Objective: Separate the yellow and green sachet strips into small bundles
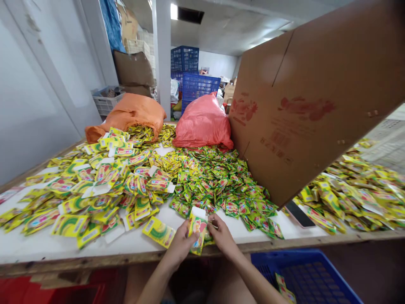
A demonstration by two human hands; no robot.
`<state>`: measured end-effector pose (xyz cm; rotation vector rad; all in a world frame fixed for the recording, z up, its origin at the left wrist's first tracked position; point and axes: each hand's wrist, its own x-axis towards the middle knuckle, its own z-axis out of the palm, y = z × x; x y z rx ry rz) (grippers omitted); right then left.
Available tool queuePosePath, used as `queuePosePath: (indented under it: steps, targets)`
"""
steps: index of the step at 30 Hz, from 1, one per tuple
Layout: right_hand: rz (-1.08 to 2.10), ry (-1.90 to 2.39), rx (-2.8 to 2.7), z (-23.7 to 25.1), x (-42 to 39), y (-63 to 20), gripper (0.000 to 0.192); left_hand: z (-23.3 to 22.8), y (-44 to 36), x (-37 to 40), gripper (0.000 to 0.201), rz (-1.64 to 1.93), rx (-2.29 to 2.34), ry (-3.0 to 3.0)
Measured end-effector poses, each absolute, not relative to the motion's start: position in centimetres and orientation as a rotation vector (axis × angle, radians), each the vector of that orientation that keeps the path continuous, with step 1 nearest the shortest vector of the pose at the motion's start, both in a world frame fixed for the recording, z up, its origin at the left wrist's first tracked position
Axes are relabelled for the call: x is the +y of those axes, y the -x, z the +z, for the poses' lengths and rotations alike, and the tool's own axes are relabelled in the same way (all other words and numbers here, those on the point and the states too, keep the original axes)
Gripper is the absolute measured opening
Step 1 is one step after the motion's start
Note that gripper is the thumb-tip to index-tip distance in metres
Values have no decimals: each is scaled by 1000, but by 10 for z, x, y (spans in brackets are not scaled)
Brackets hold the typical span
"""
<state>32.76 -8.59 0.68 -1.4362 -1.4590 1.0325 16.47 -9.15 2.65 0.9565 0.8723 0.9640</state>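
My left hand (181, 245) grips a small yellow-green carton (196, 230) with its white flap up, at the front edge of the white table (133, 242). My right hand (221, 234) touches the carton's right side, fingers pinched at small sachets by it. Just beyond lies a heap of small green-yellow sachets (218, 185). To the left spreads a pile of flat yellow cartons (104, 185).
A big tilted cardboard box (303, 105) stands at right, a phone (299, 214) below it. Orange sack (129, 114) and pink sack (202, 124) lie at the back. A blue crate (303, 274) with a few sachets sits below the table. More sachets (354, 194) pile at right.
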Motion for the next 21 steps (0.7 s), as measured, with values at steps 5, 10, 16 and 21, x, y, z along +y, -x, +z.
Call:
queuePosePath:
  steps: [5, 10, 16, 21]
  targets:
    - [1057, 1577, -1492, 6, -84, -332, 26, 23, -164, -84, 41, 975, 937, -948]
    - [1136, 1568, -1593, 17, -87, -337, 32, 26, -145, -79, 61, 1107, 950, -716]
    - [1163, 1460, -1652, 24, -92, -334, 20, 25, -145, -82, 59, 1028, 883, -681]
    - [985, 1559, -1974, 26, -84, -342, 13, 27, -148, -80, 48, 990, 872, -733]
